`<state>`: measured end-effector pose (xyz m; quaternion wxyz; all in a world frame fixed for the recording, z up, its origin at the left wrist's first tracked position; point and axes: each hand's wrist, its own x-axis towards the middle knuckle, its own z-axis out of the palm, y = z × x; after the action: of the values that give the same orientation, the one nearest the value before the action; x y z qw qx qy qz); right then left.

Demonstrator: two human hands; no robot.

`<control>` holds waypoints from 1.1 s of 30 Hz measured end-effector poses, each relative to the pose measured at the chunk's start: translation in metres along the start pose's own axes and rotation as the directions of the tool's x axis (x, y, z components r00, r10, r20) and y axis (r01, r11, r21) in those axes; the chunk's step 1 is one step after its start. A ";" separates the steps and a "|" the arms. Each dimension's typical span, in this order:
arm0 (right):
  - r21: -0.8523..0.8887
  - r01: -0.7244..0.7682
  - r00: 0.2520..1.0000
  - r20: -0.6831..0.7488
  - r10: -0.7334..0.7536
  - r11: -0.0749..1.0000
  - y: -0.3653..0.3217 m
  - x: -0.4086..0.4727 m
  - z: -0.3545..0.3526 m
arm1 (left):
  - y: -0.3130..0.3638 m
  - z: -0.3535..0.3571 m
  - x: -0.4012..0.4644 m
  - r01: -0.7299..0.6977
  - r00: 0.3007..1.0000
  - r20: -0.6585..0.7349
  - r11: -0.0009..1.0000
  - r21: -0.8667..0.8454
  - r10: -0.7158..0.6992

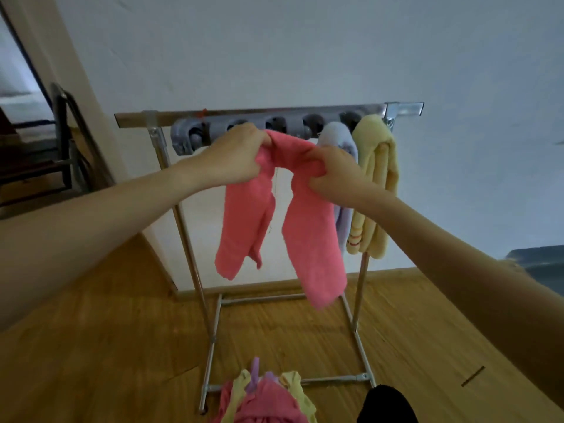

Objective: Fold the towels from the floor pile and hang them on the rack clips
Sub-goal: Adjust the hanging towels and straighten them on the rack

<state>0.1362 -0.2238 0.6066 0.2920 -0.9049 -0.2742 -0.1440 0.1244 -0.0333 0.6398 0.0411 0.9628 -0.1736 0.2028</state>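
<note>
A pink towel (308, 236) hangs folded over between my hands, its two ends drooping down in front of the rack. My left hand (235, 157) grips its bunched top on the left, and my right hand (332, 169) grips it on the right. Just behind them runs the grey clip strip (219, 129) on the metal rack (195, 270). A lavender towel (341, 148) and a yellow towel (378, 178) hang from the clips at the right end. The floor pile (265, 401) of pink, yellow and lavender towels lies at the rack's foot.
A white wall stands behind the rack, with a doorway and dark chair (64, 141) at the left. A dark bin (543, 267) sits at the right edge. The wooden floor (122, 346) spreads around the rack base.
</note>
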 end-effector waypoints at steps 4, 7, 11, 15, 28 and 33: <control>-0.011 -0.094 0.973 -0.215 0.090 0.996 0.005 0.024 0.001 | -0.005 0.002 0.025 -0.046 0.979 -0.191 0.992 0.118 0.068; -0.033 -0.101 0.932 -0.353 0.083 0.994 0.000 0.032 0.004 | -0.003 0.007 0.042 -0.052 0.950 -0.283 0.963 0.266 0.129; 0.014 -0.162 0.923 -0.350 0.157 0.987 0.000 0.042 0.024 | 0.007 0.022 0.054 0.000 0.936 -0.336 0.953 0.304 0.108; 0.176 -0.106 0.916 -0.366 0.165 0.979 0.017 0.054 0.054 | 0.010 0.048 0.060 0.015 0.923 -0.372 0.958 0.287 0.098; 0.139 0.139 0.913 -0.401 -0.072 0.981 0.083 0.030 0.110 | 0.007 0.122 0.035 -0.047 0.925 -0.363 0.983 0.179 0.110; 0.108 0.214 0.892 -0.427 -0.149 0.971 0.098 0.019 0.118 | 0.005 0.136 0.020 -0.126 0.919 -0.381 0.991 -0.048 0.098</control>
<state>0.2200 -0.2107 0.4777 0.3970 -0.7989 -0.2993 -0.3385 0.1915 -0.0649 0.5234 0.0966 0.8922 -0.2245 0.3799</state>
